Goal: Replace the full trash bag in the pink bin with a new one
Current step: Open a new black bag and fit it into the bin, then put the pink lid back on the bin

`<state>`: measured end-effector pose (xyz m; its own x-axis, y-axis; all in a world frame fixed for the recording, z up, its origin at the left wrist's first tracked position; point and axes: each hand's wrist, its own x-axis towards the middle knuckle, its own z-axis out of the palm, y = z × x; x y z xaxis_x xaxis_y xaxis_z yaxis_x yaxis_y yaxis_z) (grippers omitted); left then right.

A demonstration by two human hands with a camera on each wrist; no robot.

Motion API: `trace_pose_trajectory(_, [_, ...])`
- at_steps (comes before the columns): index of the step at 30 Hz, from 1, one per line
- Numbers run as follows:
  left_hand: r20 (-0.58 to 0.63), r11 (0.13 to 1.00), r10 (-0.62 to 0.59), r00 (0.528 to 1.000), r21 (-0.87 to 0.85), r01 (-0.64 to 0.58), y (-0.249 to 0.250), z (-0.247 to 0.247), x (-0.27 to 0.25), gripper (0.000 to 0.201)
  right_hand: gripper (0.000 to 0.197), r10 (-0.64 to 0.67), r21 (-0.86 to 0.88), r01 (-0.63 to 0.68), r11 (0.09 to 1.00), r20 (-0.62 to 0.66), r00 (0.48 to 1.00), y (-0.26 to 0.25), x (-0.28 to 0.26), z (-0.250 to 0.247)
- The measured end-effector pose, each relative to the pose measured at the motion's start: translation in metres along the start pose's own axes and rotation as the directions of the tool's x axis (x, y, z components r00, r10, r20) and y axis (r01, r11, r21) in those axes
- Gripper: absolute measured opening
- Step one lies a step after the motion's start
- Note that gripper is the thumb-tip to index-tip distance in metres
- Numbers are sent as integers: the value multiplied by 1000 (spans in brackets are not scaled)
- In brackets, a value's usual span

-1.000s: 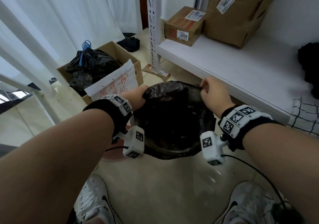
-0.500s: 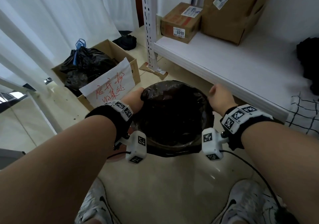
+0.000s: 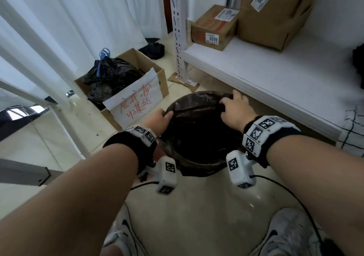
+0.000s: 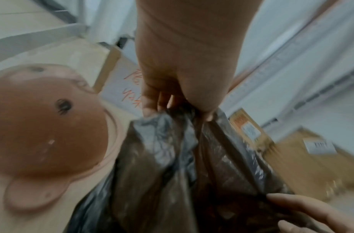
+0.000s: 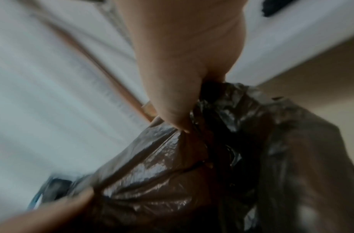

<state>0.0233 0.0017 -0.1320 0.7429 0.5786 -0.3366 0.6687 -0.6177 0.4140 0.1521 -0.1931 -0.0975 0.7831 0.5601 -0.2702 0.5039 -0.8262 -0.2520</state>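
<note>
Surroundings. A cardboard box was recorded on the floor to the left of the work area, with tied black bags inside it and a white sheet with red handwriting fixed to its front. A white shelf was noted to the right, its front edge running just beside the trash bag; two brown cartons with number labels were stored on it. A perforated white upright was seen at the shelf's corner, with white curtains behind. Two white shoes were noted at the lower edge of the head view.

Task items. A black trash bag was found between the two hands, its top edge drawn taut from one hand to the other. In the left wrist view the pink bin was seen just beside the bag, its inside bare and brownish, one flat ear-like tab showing at the rim. Whether the bag's bottom touched the bin could not be told.

Hands. The left hand was recorded gripping the bag's left edge, fingers curled and pressed together with plastic pinched against the thumb. The right hand was recorded on the bag's far right edge, fingers curled over a gathered fold, the thumb pinching the plastic.
</note>
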Motion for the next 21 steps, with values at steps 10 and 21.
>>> trace_pose_trajectory(10, [-111, 994, -97, 989, -66, 90, -83, -20, -57, 33, 28, -409, -23, 410, 912, -141, 902, -111, -24, 14])
trace_pose_trajectory(21, [104, 908, 12, 994, 416, -54, -119, 0, -20, 59, 25, -397, -6, 403, 915, -189, 898, -160, 5, 39])
